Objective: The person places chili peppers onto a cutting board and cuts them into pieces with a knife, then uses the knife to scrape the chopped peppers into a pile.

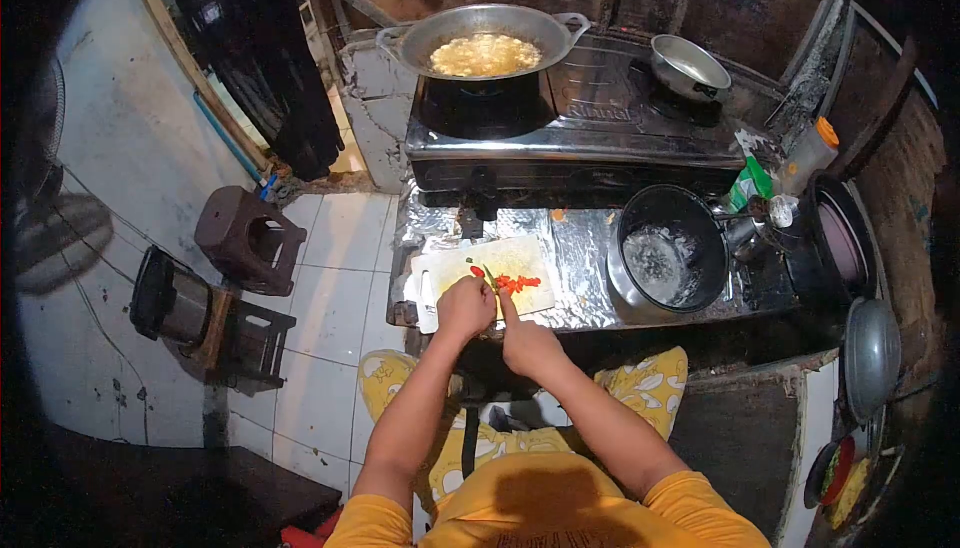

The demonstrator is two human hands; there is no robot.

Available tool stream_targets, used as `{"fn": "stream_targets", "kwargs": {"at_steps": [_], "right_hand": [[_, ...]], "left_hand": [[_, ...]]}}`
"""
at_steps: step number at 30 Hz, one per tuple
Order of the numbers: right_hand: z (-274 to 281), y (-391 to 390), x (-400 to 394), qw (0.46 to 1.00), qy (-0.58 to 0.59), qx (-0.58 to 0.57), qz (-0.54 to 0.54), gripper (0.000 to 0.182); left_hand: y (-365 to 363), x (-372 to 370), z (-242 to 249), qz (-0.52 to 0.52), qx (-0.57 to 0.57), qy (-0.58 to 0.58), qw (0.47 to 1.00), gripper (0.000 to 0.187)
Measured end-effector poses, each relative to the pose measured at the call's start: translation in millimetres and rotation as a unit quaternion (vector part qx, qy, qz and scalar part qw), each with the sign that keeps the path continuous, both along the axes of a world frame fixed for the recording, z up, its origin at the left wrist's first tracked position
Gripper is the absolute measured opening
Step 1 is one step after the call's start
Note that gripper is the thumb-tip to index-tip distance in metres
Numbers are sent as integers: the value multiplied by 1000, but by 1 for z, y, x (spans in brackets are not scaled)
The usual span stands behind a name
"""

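Observation:
A white cutting board (440, 293) lies on the foil-covered ledge, with chopped red chili (522, 284) on it. My left hand (466, 306) is closed at the left part of the board, with a bit of red chili showing at its fingertips. Beside it, my right hand (530, 346) is closed with its index finger stretched forward to the chili pieces. A thin green strip shows between the hands; whether it is a knife edge or a green chili is too small to tell. What the right hand grips is hidden.
Behind the board, a wok (400, 48) of bubbling oil with frying food sits on the stove (600, 138), and a small pan (690, 66) is at its right. A black pot (625, 283) holding white residue stands right of the board. Stools (228, 223) are at left.

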State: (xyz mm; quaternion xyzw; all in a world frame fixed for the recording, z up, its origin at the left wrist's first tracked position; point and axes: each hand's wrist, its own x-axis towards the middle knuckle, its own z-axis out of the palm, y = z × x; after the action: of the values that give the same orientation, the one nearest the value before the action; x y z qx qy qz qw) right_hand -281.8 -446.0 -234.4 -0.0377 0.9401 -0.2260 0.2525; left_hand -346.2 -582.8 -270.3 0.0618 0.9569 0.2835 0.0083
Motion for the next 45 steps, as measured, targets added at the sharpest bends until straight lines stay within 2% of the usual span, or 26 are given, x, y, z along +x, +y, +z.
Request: {"fn": "stream_targets", "kwargs": {"at_steps": [5,7,9,11,13,14,15,16,17,21,22,23,24,26,27,29,31,32,33,34,36,37,38,41,43,45], "right_hand": [[-35,-6,5,999,47,-11,-17,89],[-24,-4,7,998,49,-19,-20,90],[-19,-1,5,998,52,-27,-24,90],[-18,5,4,999,39,-24,-9,92],[-18,7,3,999,35,-24,-8,92],[-17,6,1,999,31,-23,0,91],[-16,5,1,999,33,-25,2,91],[-15,5,2,999,33,-27,-4,91],[-14,4,3,999,34,-28,-10,91],[-12,4,4,999,25,-30,-12,90],[-12,4,4,999,25,-27,-8,91],[-13,5,3,999,25,-24,-4,92],[-13,5,2,999,26,-25,-4,92],[-12,7,-1,1000,14,-17,-3,93],[-11,7,-1,1000,17,-17,-3,93],[-4,8,-2,1000,1,-8,-3,93],[3,9,-1,1000,1,-10,-3,92],[5,9,0,1000,-1,-11,-1,91],[4,8,-1,1000,-1,-13,0,91],[3,7,-3,1000,-12,-12,-6,90],[5,6,-1,1000,-20,-11,-10,89],[8,6,-1,1000,-21,-14,-10,88],[10,6,-1,1000,-22,-17,-10,86],[9,6,0,1000,-18,-18,-13,84],[7,7,1,1000,-16,-16,-16,83],[10,7,1,1000,-16,-14,-18,83]], "left_hand": [[1,6,7,6,8,-10,1000,19],[-1,6,12,1,15,-11,1000,19],[-9,16,3,1,45,35,998,21],[-16,41,17,-12,65,-40,997,22],[-18,70,14,-67,36,-114,991,23],[-26,79,-5,-128,31,-228,965,26],[-24,85,-28,-152,-28,-303,940,28],[-24,91,-53,-149,-54,-340,927,30],[-24,98,-86,-153,-84,-296,939,34],[17,100,-140,-146,-105,-291,940,32],[31,103,-158,-147,185,-234,943,33],[38,104,-166,-137,459,-156,864,38],[41,104,-158,-137,459,-155,864,38],[46,107,-128,-213,417,-199,861,49],[45,106,-119,-214,416,-197,861,49],[33,99,-102,-299,251,-160,907,37],[2,77,-52,-338,21,-316,886,23],[-9,63,-3,-273,-14,-386,881,18],[-34,51,-9,-317,48,-201,925,21],[-49,34,-6,-234,52,-191,952,22],[-49,6,37,-47,62,-168,983,22],[-53,-8,34,-93,25,26,995,21],[-56,-18,31,-104,-4,67,992,19],[-44,-30,32,-121,-8,48,991,19],[-36,-32,36,-144,-70,66,985,20],[-35,-35,29,-152,-69,75,983,20]]}}
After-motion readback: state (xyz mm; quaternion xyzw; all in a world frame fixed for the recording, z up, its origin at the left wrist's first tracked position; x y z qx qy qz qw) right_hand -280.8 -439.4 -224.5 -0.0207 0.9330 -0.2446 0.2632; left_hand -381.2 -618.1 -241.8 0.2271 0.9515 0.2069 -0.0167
